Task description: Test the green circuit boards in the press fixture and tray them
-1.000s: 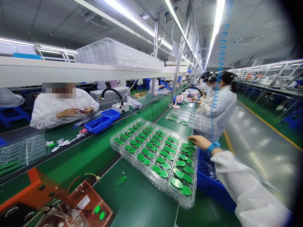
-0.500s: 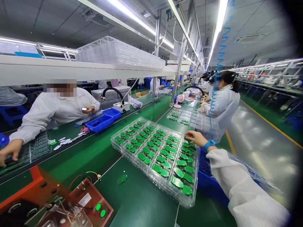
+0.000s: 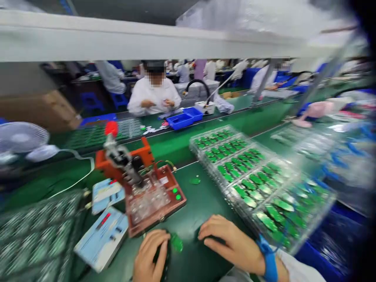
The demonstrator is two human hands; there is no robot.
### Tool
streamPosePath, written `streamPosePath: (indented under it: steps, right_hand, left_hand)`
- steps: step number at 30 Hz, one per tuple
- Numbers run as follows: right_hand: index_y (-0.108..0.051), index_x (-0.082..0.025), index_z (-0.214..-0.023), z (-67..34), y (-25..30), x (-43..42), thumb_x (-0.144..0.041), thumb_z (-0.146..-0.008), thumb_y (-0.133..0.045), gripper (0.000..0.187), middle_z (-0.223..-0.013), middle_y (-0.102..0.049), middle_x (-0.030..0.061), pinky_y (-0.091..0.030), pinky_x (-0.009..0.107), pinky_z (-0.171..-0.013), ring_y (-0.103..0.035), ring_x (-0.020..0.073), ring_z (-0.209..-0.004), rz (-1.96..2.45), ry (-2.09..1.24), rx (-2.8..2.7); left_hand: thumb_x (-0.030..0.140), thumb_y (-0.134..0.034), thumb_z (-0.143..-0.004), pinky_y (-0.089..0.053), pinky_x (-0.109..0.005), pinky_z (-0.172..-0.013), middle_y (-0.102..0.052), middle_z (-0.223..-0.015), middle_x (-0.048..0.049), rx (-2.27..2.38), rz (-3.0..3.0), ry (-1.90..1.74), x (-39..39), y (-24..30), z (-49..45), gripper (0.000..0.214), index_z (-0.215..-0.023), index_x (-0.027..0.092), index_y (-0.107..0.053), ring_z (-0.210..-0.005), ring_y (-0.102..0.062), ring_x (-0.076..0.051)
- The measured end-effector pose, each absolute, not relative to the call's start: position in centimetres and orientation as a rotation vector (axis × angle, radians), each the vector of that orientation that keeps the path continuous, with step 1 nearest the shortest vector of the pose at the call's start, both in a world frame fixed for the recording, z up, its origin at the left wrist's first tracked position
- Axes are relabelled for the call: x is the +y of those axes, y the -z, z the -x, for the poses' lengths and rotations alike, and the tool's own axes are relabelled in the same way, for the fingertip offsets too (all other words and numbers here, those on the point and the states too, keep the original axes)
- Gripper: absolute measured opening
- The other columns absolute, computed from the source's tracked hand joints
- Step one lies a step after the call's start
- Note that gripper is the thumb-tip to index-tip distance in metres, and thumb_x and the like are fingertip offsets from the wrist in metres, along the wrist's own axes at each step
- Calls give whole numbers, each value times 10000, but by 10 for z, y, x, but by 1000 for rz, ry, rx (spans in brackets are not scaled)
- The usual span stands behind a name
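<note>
My left hand (image 3: 151, 255) is low in the middle, its fingers curled with the tips at the edge of a small green circuit board (image 3: 176, 242); the grip is partly hidden and blurred. To the right, my right hand (image 3: 230, 243), with a blue wrist strap (image 3: 268, 256), hovers over the bench with fingers bent and thumb apart; nothing shows in it. A clear plastic tray (image 3: 226, 187) beside it carries rows of green boards. Another green board (image 3: 195, 181) lies alone on the green bench. Behind my left hand stands a red-brown test fixture (image 3: 155, 223) with a red-knobbed clamp (image 3: 122, 156).
Two light-blue meter boxes (image 3: 102, 237) sit left of the fixture, near another tray (image 3: 38, 235). A white fan (image 3: 23, 137) is further left. A shelf (image 3: 117, 41) crosses overhead. Opposite, a person in white (image 3: 155, 96) sits behind blue bins (image 3: 180, 120).
The view has swung left and down. My right hand has left the tray's far right edge and is now over the near bench. My left hand and a green board by it have come into view.
</note>
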State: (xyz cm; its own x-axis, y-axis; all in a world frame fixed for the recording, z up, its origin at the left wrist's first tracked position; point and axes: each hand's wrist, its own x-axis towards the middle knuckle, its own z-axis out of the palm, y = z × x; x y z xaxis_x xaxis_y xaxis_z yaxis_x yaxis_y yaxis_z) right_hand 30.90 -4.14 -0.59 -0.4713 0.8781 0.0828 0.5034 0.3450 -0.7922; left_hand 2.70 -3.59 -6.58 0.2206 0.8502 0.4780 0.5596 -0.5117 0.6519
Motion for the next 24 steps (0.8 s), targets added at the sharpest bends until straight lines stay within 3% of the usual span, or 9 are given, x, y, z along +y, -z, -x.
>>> streamPosePath:
  steps: [6,12,18,24]
  right_hand:
    - [-689,-234,-1123,-243,72,-36,-272,-995,-580,173,-1262,-682,79,-484,407,-1054,-598,222,-1205,1120,-1056,-2177]
    - [-674,-271,-1204,-244,69,-15,-261,-871,-738,339,-1430,-601,73,-394,565,-1134,-499,315,-1348,1103,-1086,-2378]
    - [-690,-275,-1162,-247,68,-5,-240,-862,-766,312,-1304,-687,35,-446,511,-1080,-561,288,-1266,1025,-1109,-2474]
    - [-694,-269,-1120,-247,48,4,-405,-924,-705,238,-1274,-688,43,-492,397,-1058,-588,225,-1226,859,-1013,-2373]
  left_hand:
    - [250,-613,-966,-601,-394,-906,-757,-1085,-76,1471,-2137,-988,-45,57,-1,125,-973,230,-736,-1027,-707,-238]
    - [286,-726,-896,-581,-476,-939,-722,-1185,-97,1579,-2145,-769,-69,64,-3,157,-1040,224,-726,-1104,-664,-288]
    - [242,-732,-893,-565,-518,-913,-714,-1220,-86,1699,-2180,-694,-79,73,-15,166,-1057,228,-717,-1117,-647,-313]
    - [196,-701,-903,-543,-482,-993,-719,-1226,-72,1552,-2109,-888,-67,42,-2,160,-1055,242,-725,-1142,-636,-267]
